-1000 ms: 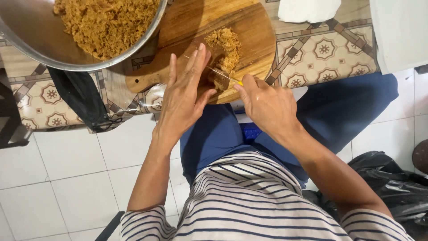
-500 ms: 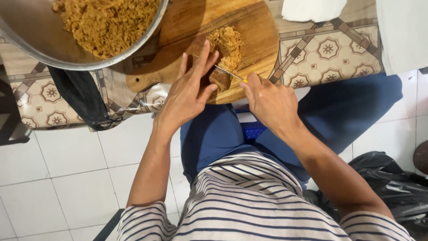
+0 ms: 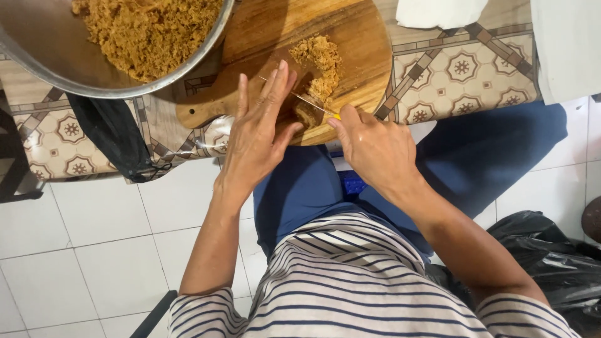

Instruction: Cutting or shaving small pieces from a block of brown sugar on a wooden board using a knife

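The left hand point(image 3: 260, 134) lies flat and open, fingers stretched out, pressing down on a small brown chunk point(image 3: 307, 114) at the near edge of a round wooden cutting board point(image 3: 350, 37). The right hand point(image 3: 375, 147) is closed around the yellow handle of one knife point(image 3: 299, 97), whose thin blade runs across the chunk just beside the left fingertips. Just beyond the blade, on the board, sits one small pile of shredded brown crumbs point(image 3: 320, 62), touching the chunk's far side.

The board rests on a table point(image 3: 463, 69) covered with a patterned cloth of beige medallions, its short handle pointing left. To the far left, one large metal bowl point(image 3: 37, 59) overlaps the board's edge and holds a heap of the same brown shreds point(image 3: 150, 31). One dark bag point(image 3: 109, 141) hangs over the table's near edge under the bowl. At the far right, a white cloth point(image 3: 438, 11) lies on the table.

The person sits with blue trousers point(image 3: 501, 156) under the table and a striped shirt point(image 3: 350, 281). Another black bag point(image 3: 551, 256) lies on the white tiled floor point(image 3: 94, 250) to the right.
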